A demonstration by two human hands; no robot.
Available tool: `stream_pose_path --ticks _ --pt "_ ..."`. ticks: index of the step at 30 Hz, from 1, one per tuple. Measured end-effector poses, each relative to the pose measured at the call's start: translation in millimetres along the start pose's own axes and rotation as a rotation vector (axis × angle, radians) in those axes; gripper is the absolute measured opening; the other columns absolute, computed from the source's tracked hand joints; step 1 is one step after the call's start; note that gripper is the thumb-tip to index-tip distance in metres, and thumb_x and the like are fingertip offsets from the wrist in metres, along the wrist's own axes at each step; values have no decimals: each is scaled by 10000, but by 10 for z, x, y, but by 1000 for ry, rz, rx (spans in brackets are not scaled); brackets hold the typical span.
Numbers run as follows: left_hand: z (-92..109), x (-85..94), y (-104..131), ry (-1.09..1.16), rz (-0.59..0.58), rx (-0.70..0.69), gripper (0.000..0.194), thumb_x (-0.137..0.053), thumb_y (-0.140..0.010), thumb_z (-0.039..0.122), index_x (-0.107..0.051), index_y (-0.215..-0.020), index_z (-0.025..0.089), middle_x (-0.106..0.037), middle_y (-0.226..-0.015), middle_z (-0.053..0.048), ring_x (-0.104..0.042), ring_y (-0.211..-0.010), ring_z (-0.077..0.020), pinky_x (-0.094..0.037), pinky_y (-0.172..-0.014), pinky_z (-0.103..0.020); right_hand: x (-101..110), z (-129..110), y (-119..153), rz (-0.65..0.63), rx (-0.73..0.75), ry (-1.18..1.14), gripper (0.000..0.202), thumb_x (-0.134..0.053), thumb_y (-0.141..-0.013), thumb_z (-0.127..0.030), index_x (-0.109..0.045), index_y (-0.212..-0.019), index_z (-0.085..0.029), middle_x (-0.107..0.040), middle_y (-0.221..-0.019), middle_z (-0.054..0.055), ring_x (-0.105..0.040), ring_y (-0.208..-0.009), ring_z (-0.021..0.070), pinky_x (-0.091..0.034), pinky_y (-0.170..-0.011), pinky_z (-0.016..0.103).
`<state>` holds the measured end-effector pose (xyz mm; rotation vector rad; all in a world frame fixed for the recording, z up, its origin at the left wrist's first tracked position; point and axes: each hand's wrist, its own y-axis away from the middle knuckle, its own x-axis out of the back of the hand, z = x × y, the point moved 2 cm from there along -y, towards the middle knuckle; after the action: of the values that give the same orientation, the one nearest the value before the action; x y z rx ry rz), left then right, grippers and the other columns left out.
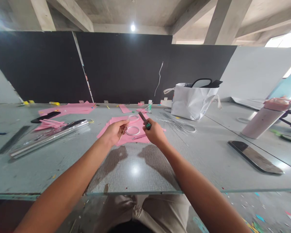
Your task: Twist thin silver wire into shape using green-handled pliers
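Observation:
My left hand [116,131] is closed in a pinch on a thin pale wire [122,134], which slants down past the fingers. My right hand [156,132] is wrapped round a utility knife [143,119] with a dark, flat front end and a green part; its tip points up and to the left, toward the left hand but apart from it. Between and beyond the hands, a white ring [133,130] and a second white ring [133,117] lie on pink paper sheets [108,129]. A thin pink pen-like stick [139,137] rests on the sheets near my right hand.
Loose thin wires [177,123] spread right of the paper, before a white bag [189,102]. Farther right are a pink bottle [264,118] and a phone [255,157]. At left lie a silvery roll [49,138], a dark ruler [13,139] and more pink paper [70,109].

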<state>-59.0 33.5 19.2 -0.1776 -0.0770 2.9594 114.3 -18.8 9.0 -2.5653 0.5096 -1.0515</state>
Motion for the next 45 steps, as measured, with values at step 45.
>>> stream_pose_path --ticks 45 --pt "69 97 34 -201 -88 -108 319 -735 -670 468 -651 -638 162 -575 -612 -8 -450 -519 -93 -357 -536 -246 -65 100 -50 -24 -11 -166 92 -549 -712 -224 -573 -800 -217 -652 -773 9 -582 -710 177 -417 -656 280"
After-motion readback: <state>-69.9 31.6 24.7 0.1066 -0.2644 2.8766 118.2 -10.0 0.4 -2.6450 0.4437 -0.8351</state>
